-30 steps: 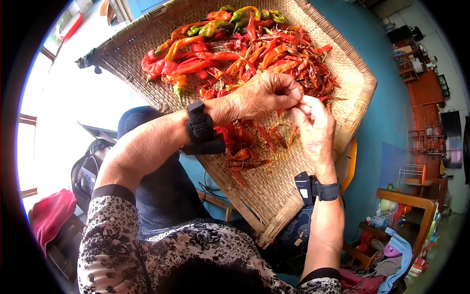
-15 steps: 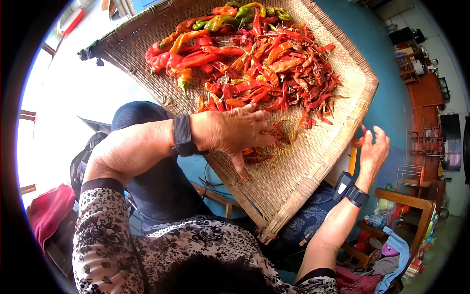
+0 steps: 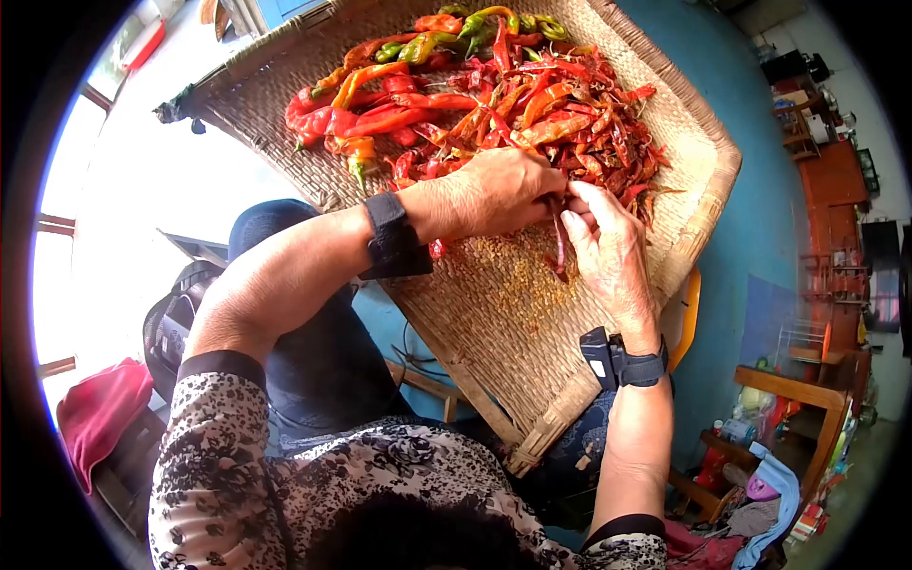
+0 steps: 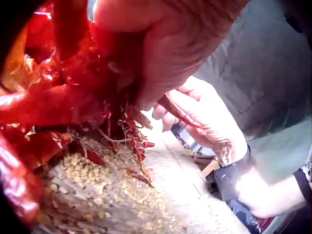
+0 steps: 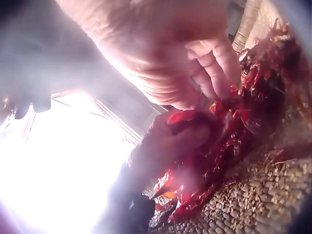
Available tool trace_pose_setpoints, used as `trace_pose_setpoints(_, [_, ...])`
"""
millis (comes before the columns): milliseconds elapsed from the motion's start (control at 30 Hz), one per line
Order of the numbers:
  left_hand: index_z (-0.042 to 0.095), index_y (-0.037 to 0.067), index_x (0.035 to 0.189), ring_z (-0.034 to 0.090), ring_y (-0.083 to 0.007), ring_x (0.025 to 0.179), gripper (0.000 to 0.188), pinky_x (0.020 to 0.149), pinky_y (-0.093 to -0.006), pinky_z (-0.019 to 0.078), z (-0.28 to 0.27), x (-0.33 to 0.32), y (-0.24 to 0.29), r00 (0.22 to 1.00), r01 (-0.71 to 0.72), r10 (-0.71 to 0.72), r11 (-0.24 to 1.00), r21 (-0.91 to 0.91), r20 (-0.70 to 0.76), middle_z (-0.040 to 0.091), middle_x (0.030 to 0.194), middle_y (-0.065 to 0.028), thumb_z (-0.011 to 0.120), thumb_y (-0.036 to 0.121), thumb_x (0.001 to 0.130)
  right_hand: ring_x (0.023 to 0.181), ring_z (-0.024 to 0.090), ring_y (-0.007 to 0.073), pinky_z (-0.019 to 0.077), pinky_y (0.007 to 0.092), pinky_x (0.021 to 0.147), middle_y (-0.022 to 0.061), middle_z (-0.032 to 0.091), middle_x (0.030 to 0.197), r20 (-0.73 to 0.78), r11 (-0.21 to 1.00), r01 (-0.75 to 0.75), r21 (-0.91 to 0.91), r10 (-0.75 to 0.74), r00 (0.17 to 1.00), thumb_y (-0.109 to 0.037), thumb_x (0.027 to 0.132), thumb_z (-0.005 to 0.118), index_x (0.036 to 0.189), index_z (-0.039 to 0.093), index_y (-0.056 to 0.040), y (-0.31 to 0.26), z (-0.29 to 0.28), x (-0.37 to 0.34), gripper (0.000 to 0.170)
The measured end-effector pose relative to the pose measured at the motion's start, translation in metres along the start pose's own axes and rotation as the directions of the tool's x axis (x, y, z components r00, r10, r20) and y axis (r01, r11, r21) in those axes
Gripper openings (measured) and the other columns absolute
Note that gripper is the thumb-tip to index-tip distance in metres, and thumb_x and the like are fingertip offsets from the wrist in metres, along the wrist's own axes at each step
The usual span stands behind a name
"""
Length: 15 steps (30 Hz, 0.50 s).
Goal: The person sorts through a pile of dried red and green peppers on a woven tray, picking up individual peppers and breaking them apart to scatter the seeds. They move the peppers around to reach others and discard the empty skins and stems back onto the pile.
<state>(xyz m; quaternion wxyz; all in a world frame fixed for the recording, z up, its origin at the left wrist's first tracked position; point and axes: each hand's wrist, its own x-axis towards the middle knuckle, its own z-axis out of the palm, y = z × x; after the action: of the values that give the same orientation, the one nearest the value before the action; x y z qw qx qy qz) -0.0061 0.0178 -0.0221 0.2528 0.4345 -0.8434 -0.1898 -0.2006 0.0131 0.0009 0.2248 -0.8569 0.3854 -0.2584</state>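
Over the woven tray (image 3: 475, 351) both hands meet at a dried red chili pepper (image 3: 559, 237). The left hand (image 3: 499, 195) grips it, and its lower end sticks out beneath the fingers. From the right, the right hand (image 3: 613, 247) pinches at the same chili with curled thumb and fingers. In the left wrist view the chili (image 4: 178, 114) runs from the left fingers across the right hand (image 4: 214, 117). The right wrist view shows red skin of the chili (image 5: 181, 116) between the hands. A heap of dried red chilies (image 3: 589, 123) lies just beyond the fingertips.
Fresher red peppers (image 3: 351, 119) and green peppers (image 3: 427, 46) lie at the tray's far side. Loose yellow seeds (image 3: 522, 285) are scattered on the weave near the hands. The tray rests over the person's knees. A wooden chair (image 3: 793, 389) stands at the right.
Half a second ago the left hand was spread over the near chilies and the right was beyond the tray's right edge. Both are together again; the near chilies have shifted, baring seeds.
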Motion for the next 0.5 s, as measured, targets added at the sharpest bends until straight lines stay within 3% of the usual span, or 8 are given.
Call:
trace_pose_setpoints(33, [0.06, 0.003, 0.099, 0.063, -0.0326, 0.085, 0.023, 0.073, -0.0413, 0.0514, 0.0, 0.001, -0.001, 0.999, 0.016, -0.018, 0.999, -0.047, -0.039, 0.063, 0.091, -0.0136, 0.064, 0.017, 0.081, 0.078, 0.065, 0.0259, 0.0515, 0.0376, 0.069, 0.0154, 0.064, 0.093, 0.002, 1.0, 0.004, -0.002, -0.004, 1.0, -0.009, 0.086, 0.062, 0.114, 0.056, -0.0007, 0.0, 0.0, 0.0, 0.03])
trace_pose_setpoints(100, [0.062, 0.003, 0.099, 0.064, -0.0325, 0.085, 0.022, 0.073, -0.0412, 0.0508, -0.001, 0.003, 0.0, 0.994, 0.034, -0.044, 0.994, -0.101, -0.096, 0.065, 0.09, -0.0145, 0.064, 0.015, 0.08, 0.077, 0.065, 0.0225, 0.0514, 0.0361, 0.069, 0.014, 0.065, 0.088, 0.061, 0.952, -0.177, 0.248, 0.167, 0.984, -0.012, 0.088, 0.062, 0.118, 0.054, -0.0004, -0.002, -0.002, -0.002, 0.033])
trace_pose_setpoints(267, [0.061, 0.003, 0.096, 0.063, -0.0331, 0.084, 0.022, 0.071, -0.0412, 0.0502, -0.005, 0.004, 0.003, 0.986, 0.09, -0.1, 0.993, -0.076, -0.132, 0.065, 0.088, -0.0155, 0.065, 0.017, 0.08, 0.074, 0.065, 0.0211, 0.0515, 0.0326, 0.068, 0.0128, 0.067, 0.086, 0.049, 0.973, -0.105, 0.205, 0.097, 0.994, -0.014, 0.088, 0.064, 0.117, 0.056, -0.002, -0.008, -0.002, -0.004, 0.032])
trace_pose_setpoints(333, [0.062, 0.003, 0.095, 0.063, -0.0333, 0.083, 0.022, 0.07, -0.0412, 0.05, -0.005, 0.003, 0.002, 0.988, 0.101, -0.111, 0.991, -0.091, -0.111, 0.064, 0.087, -0.0158, 0.066, 0.018, 0.08, 0.074, 0.066, 0.0206, 0.0514, 0.0312, 0.066, 0.0135, 0.068, 0.087, -0.136, 0.998, 0.051, 0.044, -0.045, 0.99, -0.014, 0.088, 0.064, 0.111, 0.06, -0.0027, -0.005, 0.002, -0.003, 0.026])
trace_pose_setpoints(367, [0.062, 0.002, 0.093, 0.063, -0.0334, 0.081, 0.021, 0.069, -0.0414, 0.0499, -0.004, 0.003, 0.002, 0.991, 0.093, -0.102, 0.99, -0.106, -0.084, 0.064, 0.086, -0.0156, 0.066, 0.019, 0.08, 0.072, 0.066, 0.021, 0.0514, 0.0311, 0.065, 0.0151, 0.068, 0.087, -0.151, 0.995, -0.047, 0.085, 0.06, 0.987, -0.011, 0.088, 0.062, 0.105, 0.063, -0.0027, -0.008, -0.001, -0.005, 0.019])
trace_pose_setpoints(433, [0.064, 0.007, 0.092, 0.065, -0.0329, 0.078, 0.024, 0.069, -0.0422, 0.0519, -0.003, 0.004, -0.001, 0.994, 0.055, -0.066, 0.992, -0.116, -0.089, 0.066, 0.079, -0.0139, 0.065, 0.028, 0.08, 0.067, 0.063, 0.0141, 0.0503, 0.0266, 0.06, 0.0091, 0.066, 0.079, -0.252, 0.973, -0.057, 0.224, 0.114, 0.961, -0.011, 0.092, 0.058, 0.104, 0.063, -0.0015, 0.004, -0.014, -0.004, 0.016])
trace_pose_setpoints(500, [0.063, 0.004, 0.092, 0.065, -0.0306, 0.078, 0.021, 0.069, -0.0399, 0.0515, -0.004, 0.005, 0.0, 0.991, 0.072, -0.088, 0.987, -0.144, -0.103, 0.065, 0.081, -0.0141, 0.065, 0.022, 0.082, 0.064, 0.058, 0.0082, 0.0471, 0.0225, 0.057, 0.0039, 0.062, 0.075, -0.419, 0.95, -0.039, 0.309, 0.173, 0.891, -0.012, 0.094, 0.055, 0.105, 0.063, -0.0008, 0.019, -0.038, -0.006, 0.017])
